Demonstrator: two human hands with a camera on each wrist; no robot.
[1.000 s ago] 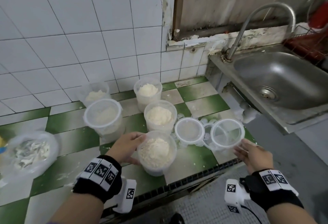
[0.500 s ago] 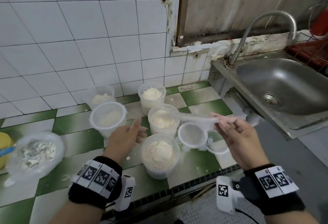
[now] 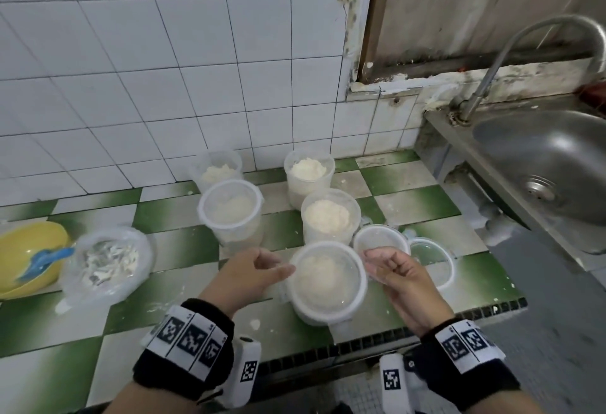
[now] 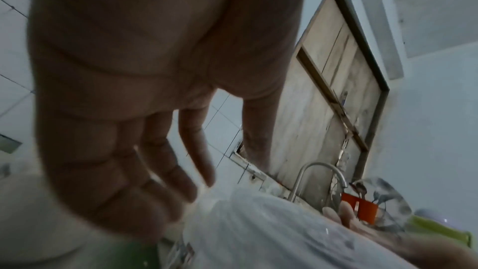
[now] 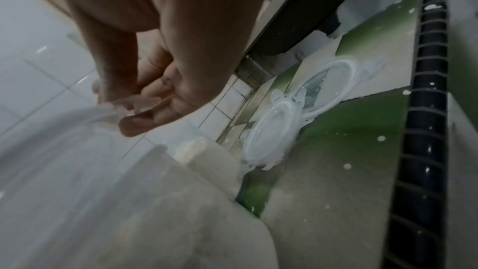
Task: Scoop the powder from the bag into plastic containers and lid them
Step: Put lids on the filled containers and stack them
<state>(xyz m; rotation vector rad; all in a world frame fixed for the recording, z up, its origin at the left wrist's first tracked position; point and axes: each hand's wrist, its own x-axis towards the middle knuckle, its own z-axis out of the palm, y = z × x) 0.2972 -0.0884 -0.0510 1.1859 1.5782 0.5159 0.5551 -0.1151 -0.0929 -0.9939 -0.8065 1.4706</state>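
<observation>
Lid sits loose on near tub; our right hand pinches its rim, left hand spread alongside; uneven pressing may tip powder out.

White tiled wall, green/white checked counter, steel sink w/ tap at right.

Five plastic containers hold powder; two of them carry lids, three stand uncovered. Two loose lids lie on the counter. One bag, one yellow bowl, one blue scoop, one sink, two hands.
</observation>
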